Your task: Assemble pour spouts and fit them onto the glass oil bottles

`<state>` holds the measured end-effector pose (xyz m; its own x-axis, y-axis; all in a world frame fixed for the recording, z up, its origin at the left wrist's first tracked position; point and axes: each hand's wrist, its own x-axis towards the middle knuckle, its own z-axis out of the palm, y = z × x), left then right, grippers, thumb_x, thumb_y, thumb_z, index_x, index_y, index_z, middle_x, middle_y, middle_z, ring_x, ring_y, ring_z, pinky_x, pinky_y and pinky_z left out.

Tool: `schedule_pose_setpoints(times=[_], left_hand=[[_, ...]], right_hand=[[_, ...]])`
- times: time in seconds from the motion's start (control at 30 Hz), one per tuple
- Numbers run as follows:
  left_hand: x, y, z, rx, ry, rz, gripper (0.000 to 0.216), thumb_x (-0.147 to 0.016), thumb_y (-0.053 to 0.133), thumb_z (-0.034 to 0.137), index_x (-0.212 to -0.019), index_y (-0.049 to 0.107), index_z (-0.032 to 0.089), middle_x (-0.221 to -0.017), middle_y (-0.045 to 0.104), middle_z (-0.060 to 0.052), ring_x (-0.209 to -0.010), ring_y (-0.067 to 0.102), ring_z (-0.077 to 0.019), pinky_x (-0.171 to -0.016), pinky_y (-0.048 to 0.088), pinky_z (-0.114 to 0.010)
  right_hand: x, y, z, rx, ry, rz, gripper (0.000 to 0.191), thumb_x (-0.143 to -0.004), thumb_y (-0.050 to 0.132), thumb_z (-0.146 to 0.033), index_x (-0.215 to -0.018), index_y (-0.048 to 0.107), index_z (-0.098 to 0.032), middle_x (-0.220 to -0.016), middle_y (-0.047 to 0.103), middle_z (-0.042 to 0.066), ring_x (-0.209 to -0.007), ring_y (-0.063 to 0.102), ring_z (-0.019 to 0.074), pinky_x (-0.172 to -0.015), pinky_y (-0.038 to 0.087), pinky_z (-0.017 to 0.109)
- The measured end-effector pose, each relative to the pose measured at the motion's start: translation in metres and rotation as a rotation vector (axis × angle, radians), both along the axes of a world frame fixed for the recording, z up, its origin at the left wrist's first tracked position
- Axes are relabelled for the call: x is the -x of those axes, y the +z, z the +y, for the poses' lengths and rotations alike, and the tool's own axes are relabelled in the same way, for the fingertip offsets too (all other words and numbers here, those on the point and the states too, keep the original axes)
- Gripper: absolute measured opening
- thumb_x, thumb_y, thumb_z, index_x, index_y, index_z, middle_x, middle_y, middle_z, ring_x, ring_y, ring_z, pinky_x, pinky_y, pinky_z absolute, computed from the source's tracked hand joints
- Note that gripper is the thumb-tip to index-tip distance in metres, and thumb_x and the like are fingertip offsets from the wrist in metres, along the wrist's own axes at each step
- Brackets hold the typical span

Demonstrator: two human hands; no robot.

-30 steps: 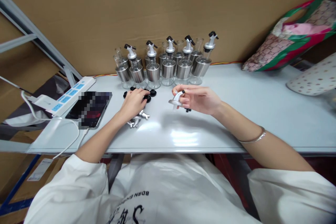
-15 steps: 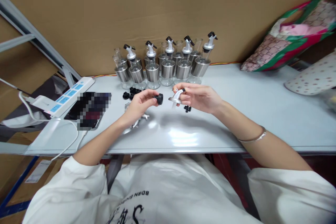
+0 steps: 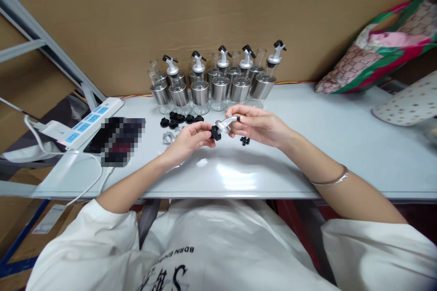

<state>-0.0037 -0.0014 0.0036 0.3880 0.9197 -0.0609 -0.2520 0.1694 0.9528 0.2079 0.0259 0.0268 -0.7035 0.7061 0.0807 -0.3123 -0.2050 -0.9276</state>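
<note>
Both hands are up just above the pale grey table (image 3: 341, 136), right in the middle. The left hand (image 3: 189, 142) has its fingers pinched tight on a round black rubber stopper (image 3: 215, 132). The right hand (image 3: 261, 126) has its fingers closed round a silver metal pourer spout (image 3: 228, 122). Stopper and spout base are touching, the spout at three o'clock of the stopper. At ten o'clock of the left hand, loose black stoppers (image 3: 180, 119) lie on the table. At twelve o'clock stands a row of steel-sleeved glass bottles (image 3: 218, 88). Tiny black bits (image 3: 244, 140) sit at six o'clock, just below the right hand.
</note>
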Motion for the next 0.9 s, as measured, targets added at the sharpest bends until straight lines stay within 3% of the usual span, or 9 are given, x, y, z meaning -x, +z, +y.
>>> schedule_pose_setpoints(times=[0.33, 0.6, 0.9], left_hand=[[0.0026, -0.0001, 0.0022, 0.028, -0.045, -0.041, 0.034, -0.064, 0.080, 0.031, -0.087, 0.063, 0.013, -0.077, 0.067, -0.001, -0.062, 0.063, -0.0106, -0.070, 0.050, -0.028], [0.0014, -0.0042, 0.0032, 0.112, -0.055, -0.130, 0.034, -0.062, 0.084, 0.028, -0.086, 0.066, 0.012, -0.072, 0.068, -0.001, -0.062, 0.064, -0.0093, -0.066, 0.050, -0.023], [0.0004, -0.0036, 0.0030, 0.151, -0.023, -0.194, 0.037, -0.058, 0.087, 0.026, -0.082, 0.063, 0.011, -0.072, 0.072, -0.002, -0.064, 0.069, -0.0112, -0.066, 0.054, -0.020]], right_hand=[[-0.0004, -0.0029, 0.0019, -0.041, 0.009, -0.033, 0.024, -0.078, 0.070, -0.031, -0.097, 0.059, -0.020, -0.065, 0.039, -0.005, -0.060, 0.038, 0.0099, -0.068, 0.044, 0.031], [-0.0018, -0.0079, 0.0045, -0.035, 0.097, 0.033, 0.024, -0.084, 0.068, -0.029, -0.103, 0.058, -0.019, -0.068, 0.048, -0.005, -0.067, 0.050, 0.0097, -0.074, 0.047, 0.030], [-0.0023, -0.0082, 0.0043, -0.072, 0.081, 0.015, 0.021, -0.086, 0.065, -0.030, -0.103, 0.056, -0.020, -0.082, 0.058, -0.001, -0.082, 0.058, 0.0118, -0.083, 0.049, 0.033]])
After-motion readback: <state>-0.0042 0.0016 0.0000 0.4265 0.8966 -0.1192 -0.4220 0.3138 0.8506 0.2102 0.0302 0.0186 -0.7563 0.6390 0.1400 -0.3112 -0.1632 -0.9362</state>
